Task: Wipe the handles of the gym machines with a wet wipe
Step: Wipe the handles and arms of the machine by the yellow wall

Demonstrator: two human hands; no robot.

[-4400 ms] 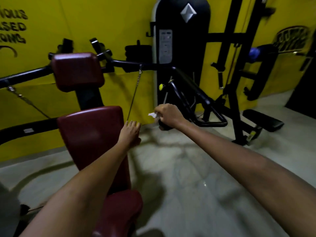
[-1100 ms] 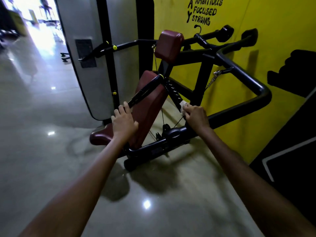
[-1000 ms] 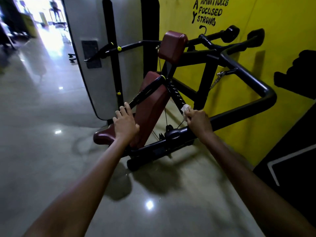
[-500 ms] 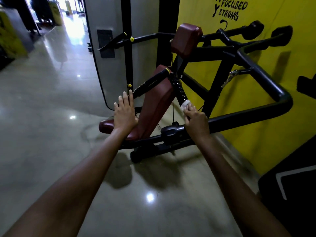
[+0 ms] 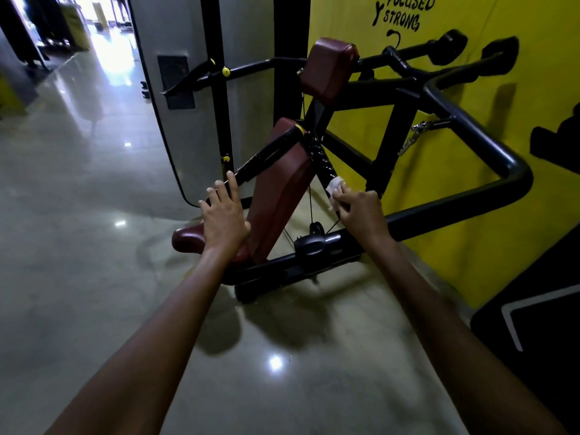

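A black gym machine with maroon pads stands against the yellow wall. My right hand [image 5: 359,211] pinches a white wet wipe [image 5: 333,185] against the lower end of a ribbed black handle [image 5: 318,155] that slants down beside the maroon back pad [image 5: 282,186]. A second ribbed handle [image 5: 266,157] runs left across that pad. My left hand [image 5: 224,216] is held out flat with straight fingers, over the seat pad [image 5: 190,240], its fingertips near the second handle's lower end.
A thick black frame tube [image 5: 489,183] loops out to the right along the yellow wall [image 5: 470,240]. A grey weight-stack shroud [image 5: 179,98] stands behind the machine. Glossy floor [image 5: 78,246] spreads to the left and toward me. A black panel [image 5: 539,324] sits low right.
The view has swung from another machine to this one and drawn nearer. Over the last second my right hand slid the wipe a little along the ribbed handle; my left hand's fingers straightened.
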